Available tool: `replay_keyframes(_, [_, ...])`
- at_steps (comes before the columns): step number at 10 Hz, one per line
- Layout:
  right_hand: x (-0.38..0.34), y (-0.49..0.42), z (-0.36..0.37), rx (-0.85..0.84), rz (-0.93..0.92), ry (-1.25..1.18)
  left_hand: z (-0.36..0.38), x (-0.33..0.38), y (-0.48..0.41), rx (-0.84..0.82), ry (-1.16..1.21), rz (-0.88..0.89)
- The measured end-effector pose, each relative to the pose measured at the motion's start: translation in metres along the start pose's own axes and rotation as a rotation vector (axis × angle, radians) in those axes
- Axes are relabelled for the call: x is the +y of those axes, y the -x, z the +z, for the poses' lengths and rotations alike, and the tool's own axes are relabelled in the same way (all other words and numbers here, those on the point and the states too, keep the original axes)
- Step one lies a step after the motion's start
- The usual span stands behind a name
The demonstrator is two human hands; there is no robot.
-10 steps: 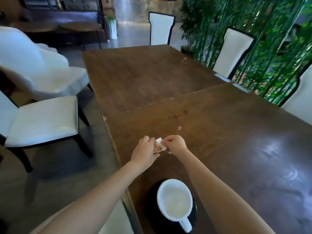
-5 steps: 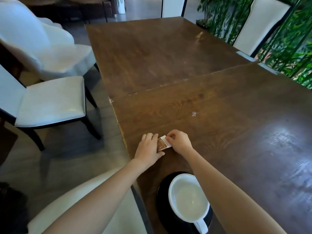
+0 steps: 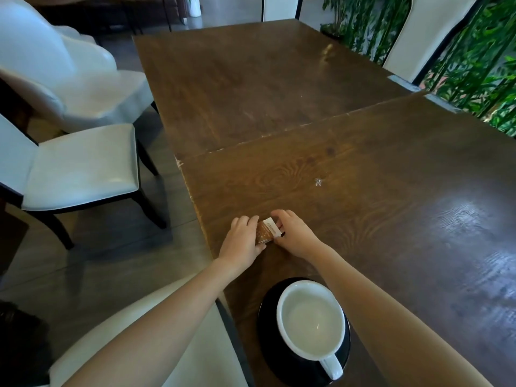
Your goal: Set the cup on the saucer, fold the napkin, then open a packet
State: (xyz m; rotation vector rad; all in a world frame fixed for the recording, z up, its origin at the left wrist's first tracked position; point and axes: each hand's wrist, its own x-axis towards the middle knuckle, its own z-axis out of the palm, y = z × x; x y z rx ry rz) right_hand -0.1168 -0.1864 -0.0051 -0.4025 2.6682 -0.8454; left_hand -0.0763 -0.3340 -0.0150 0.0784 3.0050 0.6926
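A small brown and white packet point(image 3: 266, 232) is pinched between both hands just above the wooden table point(image 3: 391, 208), near its left edge. My left hand point(image 3: 242, 241) grips the packet's brown end and my right hand point(image 3: 293, 233) grips its white end. Closer to me, a white cup point(image 3: 312, 325) stands upright on a black saucer point(image 3: 268, 342), with its handle pointing towards me. The cup looks empty. No napkin is in view.
A tiny crumpled scrap point(image 3: 318, 182) lies on the table beyond my hands. White chairs point(image 3: 81, 169) stand on the left, and another white chair point(image 3: 427, 37) stands at the far right in front of green plants point(image 3: 474, 65). A second table top point(image 3: 251, 79) adjoins further away.
The camera has tilted down and moved closer, so the cup and saucer show more fully. Both hands stay on the packet at about the same spot on the table.
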Motion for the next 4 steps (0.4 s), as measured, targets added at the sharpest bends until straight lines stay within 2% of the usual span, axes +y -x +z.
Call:
replay_keyframes(2, [0.002, -0.008, 0.005, 0.049, 0.011, -0.008, -0.003, -0.007, -0.007, -0.007, -0.020, 0.023])
replay_keyframes(4, [-0.001, -0.003, 0.001, 0.067, 0.039, -0.026, -0.012, 0.001, -0.007, -0.085, -0.036, 0.031])
